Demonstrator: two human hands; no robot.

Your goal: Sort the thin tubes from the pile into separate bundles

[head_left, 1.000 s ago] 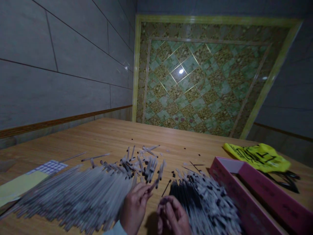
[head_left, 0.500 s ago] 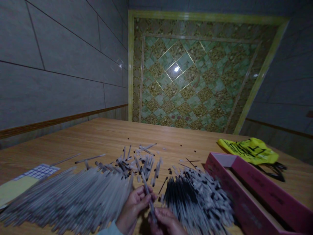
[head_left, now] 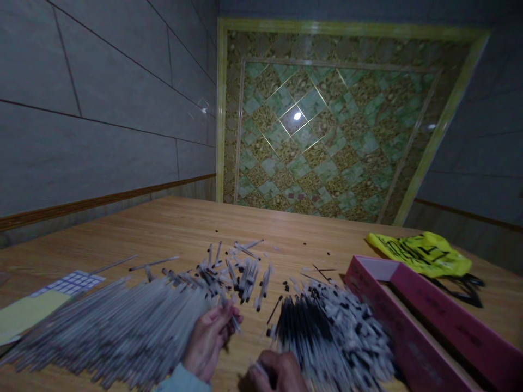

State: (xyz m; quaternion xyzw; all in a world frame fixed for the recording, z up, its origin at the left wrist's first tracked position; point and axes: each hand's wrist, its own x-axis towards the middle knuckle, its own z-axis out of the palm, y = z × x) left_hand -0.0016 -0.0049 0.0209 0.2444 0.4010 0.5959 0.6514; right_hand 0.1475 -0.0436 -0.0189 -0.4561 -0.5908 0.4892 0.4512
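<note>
My left hand [head_left: 210, 335] is closed in a pinch on a thin translucent plastic tube [head_left: 236, 324], whose end pokes out below the fingertips. Lower and to the right, my right hand [head_left: 281, 373] is curled closed at the frame's bottom edge. Something pale and blurred shows at its fingers, too unclear to name. Left of my left hand lies a broad heap of long clear tubes [head_left: 110, 326]. A bundle of thin black-ended sticks [head_left: 302, 321] lies just beyond my right hand, with a pile of short whitish pieces [head_left: 355, 321] against it.
Short dark-tipped tubes [head_left: 247, 277] are scattered mid-table. A long pink box [head_left: 379, 310] stands open at the right, with a yellow bag [head_left: 420, 253] behind it. At the left lie a blue-checked sheet [head_left: 71, 283] and a pale yellow paper [head_left: 32, 313]. Tiled walls border the wooden table [head_left: 269, 218].
My hands have moved apart. A long thin piece was between both of them earlier; now my left hand is higher with a tube end, and my right hand is lower.
</note>
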